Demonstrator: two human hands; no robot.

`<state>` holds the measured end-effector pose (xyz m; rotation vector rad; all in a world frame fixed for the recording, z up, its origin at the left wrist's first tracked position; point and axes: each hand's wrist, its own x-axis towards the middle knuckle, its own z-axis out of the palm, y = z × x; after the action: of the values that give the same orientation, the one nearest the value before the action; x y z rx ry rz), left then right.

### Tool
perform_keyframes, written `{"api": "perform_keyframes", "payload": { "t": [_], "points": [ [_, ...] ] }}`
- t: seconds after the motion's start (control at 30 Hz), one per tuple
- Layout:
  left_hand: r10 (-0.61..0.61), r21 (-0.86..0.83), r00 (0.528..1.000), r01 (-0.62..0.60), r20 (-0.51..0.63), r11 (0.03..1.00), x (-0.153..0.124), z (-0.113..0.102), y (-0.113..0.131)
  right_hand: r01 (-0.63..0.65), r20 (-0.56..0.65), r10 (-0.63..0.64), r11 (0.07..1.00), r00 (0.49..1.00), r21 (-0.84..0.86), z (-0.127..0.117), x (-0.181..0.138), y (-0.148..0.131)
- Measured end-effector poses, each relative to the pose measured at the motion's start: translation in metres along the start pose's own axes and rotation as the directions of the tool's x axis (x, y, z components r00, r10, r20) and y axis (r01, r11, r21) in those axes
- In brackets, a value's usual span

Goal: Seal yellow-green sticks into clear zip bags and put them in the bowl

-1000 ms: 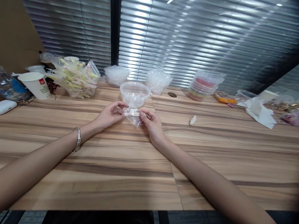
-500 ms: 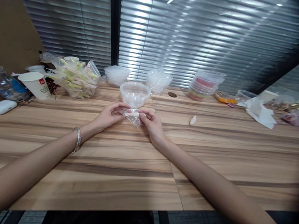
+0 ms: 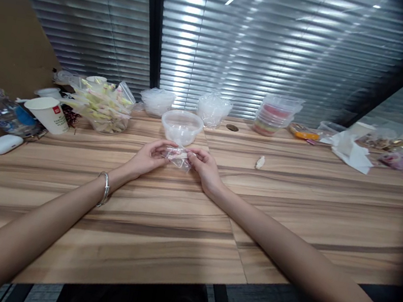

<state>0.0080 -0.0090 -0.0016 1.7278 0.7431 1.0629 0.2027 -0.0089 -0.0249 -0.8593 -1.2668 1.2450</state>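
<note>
A small clear plastic bag with a pale piece in it lies between my hands, low over the table. My left hand pinches its left side, fingers curled. On the other side my right hand grips the bag's edge between thumb and fingers. What the pale piece is, I cannot make out. Just beyond my fingertips stands a clear round plastic bowl. Off to the right, a small off-white piece lies alone on the wooden table.
At the back left are a bag of yellow-pink wrapped pieces, a tilted paper cup, a plastic bottle and a white case. Stacked tubs and crumpled tissue sit at the back right.
The bag has shifted slightly between my fingers, and its pale piece lies a little lower and further left. Both hands stay in nearly the same place.
</note>
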Motion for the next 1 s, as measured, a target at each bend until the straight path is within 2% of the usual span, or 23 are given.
{"api": "perform_keyframes", "payload": {
  "t": [0.2,0.4,0.53,0.6,0.67,0.73,0.77,0.83,0.87,0.93,1.0],
  "points": [
    [0.001,0.033,0.999,-0.003,0.048,0.999,0.000,0.003,0.001,0.043,0.078,-0.037,0.996,0.996,-0.076,0.000,-0.001,-0.001],
    [-0.001,0.061,0.995,-0.005,0.095,0.998,-0.002,0.006,0.001,0.038,0.039,-0.035,0.996,0.999,-0.075,0.000,-0.001,0.001],
    [-0.033,0.031,0.997,0.030,0.075,0.999,-0.002,0.005,0.003,0.030,0.021,-0.029,0.998,0.999,-0.064,0.002,-0.002,0.002],
    [-0.051,0.019,0.997,0.050,0.062,0.999,-0.001,0.004,0.005,0.053,0.008,-0.053,0.991,0.999,-0.120,0.001,-0.002,-0.001],
    [-0.061,0.025,0.997,0.059,0.049,0.998,-0.002,0.004,0.007,0.132,0.012,-0.134,0.954,0.991,-0.268,-0.008,0.001,-0.009],
    [-0.063,0.053,0.997,0.061,0.042,0.997,-0.003,0.004,0.009,0.224,0.068,-0.223,0.819,0.973,-0.528,-0.024,0.007,-0.024],
    [-0.064,0.068,0.997,0.061,0.042,0.996,-0.003,0.003,0.010,0.244,0.101,-0.242,0.685,0.965,-0.686,-0.035,0.010,-0.032],
    [-0.072,0.094,0.996,0.067,0.045,0.993,-0.004,0.003,0.011,0.159,0.111,-0.161,0.322,0.981,-0.933,-0.060,0.017,-0.049],
    [-0.077,0.102,0.996,0.072,0.048,0.992,-0.004,0.002,0.011,0.069,0.055,-0.104,0.142,0.993,-0.987,-0.073,0.020,-0.056],
    [-0.091,0.107,0.994,0.085,0.055,0.991,-0.004,0.001,0.012,-0.125,-0.128,0.008,-0.164,0.992,-0.979,-0.096,0.024,-0.066],
    [-0.109,0.107,0.992,0.102,0.059,0.989,-0.004,0.001,0.012,-0.201,-0.212,0.020,-0.245,0.977,-0.948,-0.116,0.026,-0.072]
  ]
}}
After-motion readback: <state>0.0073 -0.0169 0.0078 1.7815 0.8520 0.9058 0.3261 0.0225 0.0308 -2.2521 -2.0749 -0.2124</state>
